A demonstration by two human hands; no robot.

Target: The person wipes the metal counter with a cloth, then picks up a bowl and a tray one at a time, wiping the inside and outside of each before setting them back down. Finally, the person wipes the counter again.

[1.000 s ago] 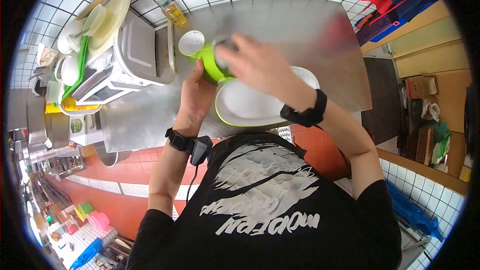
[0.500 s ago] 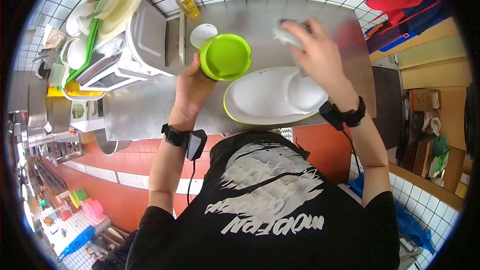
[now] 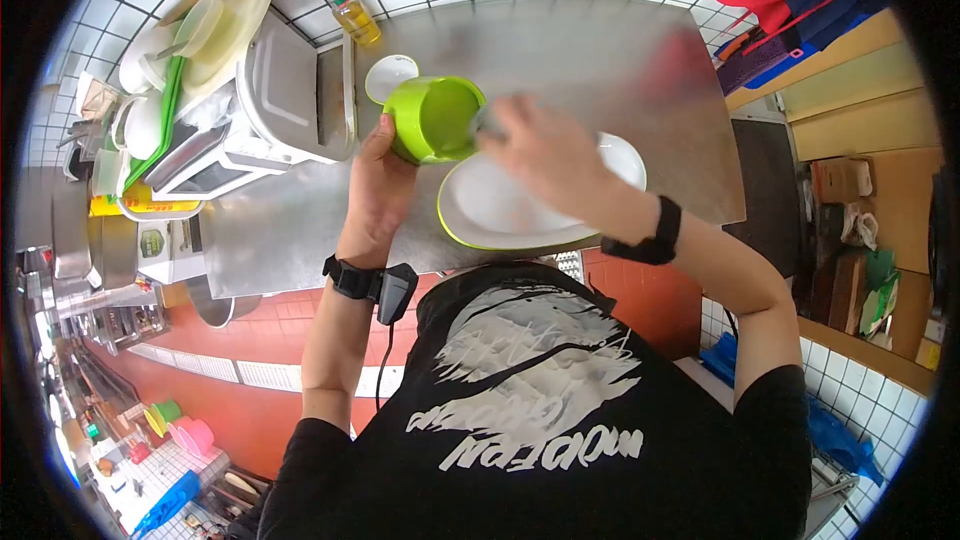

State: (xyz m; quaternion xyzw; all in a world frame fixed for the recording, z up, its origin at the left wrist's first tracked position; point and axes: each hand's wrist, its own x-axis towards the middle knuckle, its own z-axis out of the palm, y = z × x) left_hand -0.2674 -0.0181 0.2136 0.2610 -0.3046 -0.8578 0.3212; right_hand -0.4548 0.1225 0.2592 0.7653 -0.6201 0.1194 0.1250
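Observation:
My left hand (image 3: 378, 175) is wrapped around the side of a bright green bowl (image 3: 432, 120), holding it tilted above the steel counter. At the bowl's right edge, the fingers of my right hand (image 3: 535, 145) press a small crumpled grey-white thing (image 3: 487, 127) against it; motion blur hides what kind it is. Below my right hand lies a long white dish (image 3: 490, 210) with a green outer edge, partly covered by the hand and forearm. Just behind the green bowl stands a small white bowl (image 3: 390, 75).
A bottle of yellow liquid (image 3: 352, 15) stands by the tiled wall. To the left, a white appliance (image 3: 290, 90) carries stacked bowls and a green tray (image 3: 160, 130). Red and blue cloths (image 3: 790, 0) hang at the right. The steel counter (image 3: 690, 170) ends towards my body.
My right hand has swung left and down from over the counter's back to the green bowl, bringing the grey-white thing along. The green bowl has tilted, showing more of its side.

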